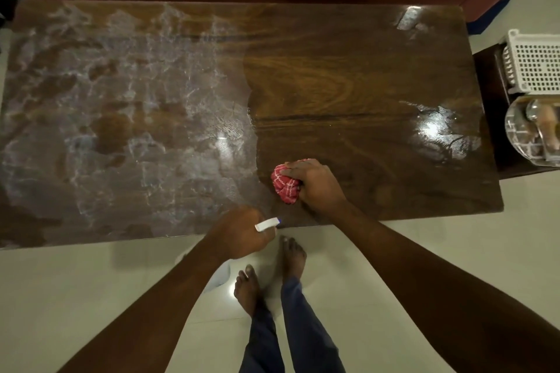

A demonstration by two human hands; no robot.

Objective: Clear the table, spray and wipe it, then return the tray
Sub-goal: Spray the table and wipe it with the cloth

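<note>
Wiping with our right hand (315, 185), fingers bunched tight around a crumpled red checked cloth (285, 183) pressed on the dark wood table (333, 76) near its front edge. Our left hand (239, 232) is curled closed around a spray bottle (266, 224); only its white nozzle and part of the body below show. Table's left half carries a whitish wet film; right half mostly bare grain. On a side stand at right: white perforated tray (533, 63), clear container (533, 130). 2 bare feet on tile.

Only the cloth (286, 183) under the right grip (315, 183) occupies the table (348, 85); elsewhere passage is unobstructed.
</note>
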